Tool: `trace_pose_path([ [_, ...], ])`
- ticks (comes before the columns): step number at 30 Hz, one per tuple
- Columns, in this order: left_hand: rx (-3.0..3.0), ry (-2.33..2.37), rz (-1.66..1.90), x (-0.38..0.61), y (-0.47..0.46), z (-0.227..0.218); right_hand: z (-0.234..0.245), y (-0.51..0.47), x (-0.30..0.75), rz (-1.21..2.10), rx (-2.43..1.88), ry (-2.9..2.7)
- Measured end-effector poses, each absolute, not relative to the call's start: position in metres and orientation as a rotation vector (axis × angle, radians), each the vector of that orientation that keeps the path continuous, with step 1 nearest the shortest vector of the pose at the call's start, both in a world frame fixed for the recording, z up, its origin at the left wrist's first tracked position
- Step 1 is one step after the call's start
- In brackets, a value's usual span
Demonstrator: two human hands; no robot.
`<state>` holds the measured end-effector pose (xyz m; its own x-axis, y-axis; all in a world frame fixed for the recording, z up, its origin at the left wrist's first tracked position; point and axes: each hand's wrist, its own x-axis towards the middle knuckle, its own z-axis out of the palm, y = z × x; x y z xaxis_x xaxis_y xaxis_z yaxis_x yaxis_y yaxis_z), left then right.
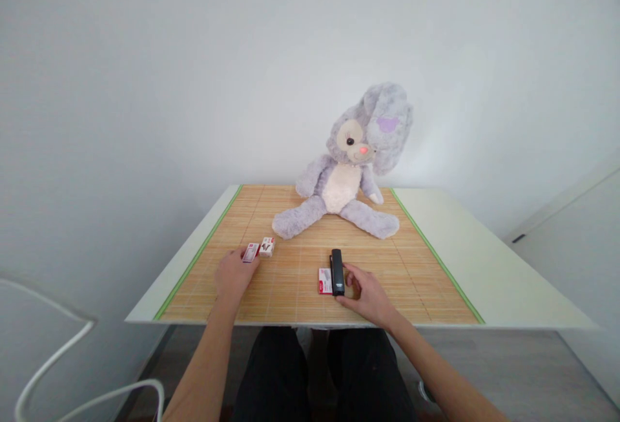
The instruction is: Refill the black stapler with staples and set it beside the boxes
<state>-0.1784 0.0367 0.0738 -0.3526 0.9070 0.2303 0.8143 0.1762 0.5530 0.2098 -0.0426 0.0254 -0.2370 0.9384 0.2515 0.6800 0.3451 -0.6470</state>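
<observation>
My left hand (233, 274) rests on the bamboo mat (290, 280) and its fingertips pinch a small red and white box (250, 252). A second small box (267, 246) lies just to the right of it. My right hand (369, 293) has its fingers closed on the near end of a black stapler (337, 271), which lies flat on the mat. A red and white staple box (325, 280) lies against the stapler's left side.
A grey plush rabbit (346, 170) sits at the back of the mat, legs spread toward me. The white table (484, 260) stands against a white wall. A white chair frame (58, 370) is at lower left; a white cabinet (581, 228) at right.
</observation>
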Motion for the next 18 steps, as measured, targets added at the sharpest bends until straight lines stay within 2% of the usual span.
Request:
trace_pose_path([
  [7, 1.745, 2.238, 1.105, -0.127, 0.0, 0.083, 0.024, -0.043, 0.21, 0.533, -1.407, -2.016],
  [13, 1.875, 1.884, 1.051, -0.039, -0.046, 0.054, 0.023, -0.042, 0.209, 0.523, -1.412, -2.036],
  [18, 1.867, 1.747, 0.985, -0.017, -0.05, 0.048, 0.024, -0.042, 0.208, 0.513, -1.413, -2.045],
])
